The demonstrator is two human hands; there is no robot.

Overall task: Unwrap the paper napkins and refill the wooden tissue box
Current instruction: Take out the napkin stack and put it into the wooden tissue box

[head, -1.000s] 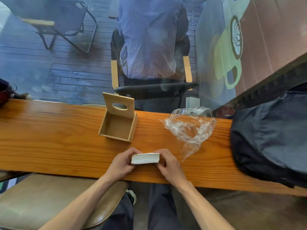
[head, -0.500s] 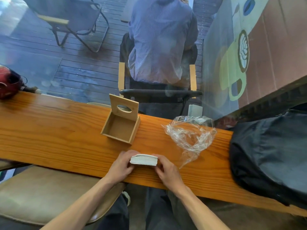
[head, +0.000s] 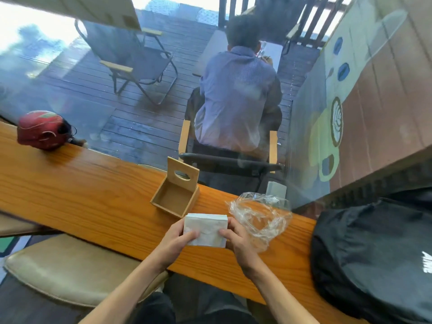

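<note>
- The left hand [head: 174, 239] and right hand [head: 238, 242] grip the napkin stack [head: 205, 230] from either side, over the surface [head: 81, 195].
- The open wooden tissue box [head: 175, 195] stands just beyond.
- The crumpled plastic wrap [head: 259, 215] lies to the right.

On the tabletop [head: 81, 195], the tissue box [head: 174, 197] sits behind the napkin stack [head: 205, 230], with the wrapper [head: 259, 216] just right.
</note>
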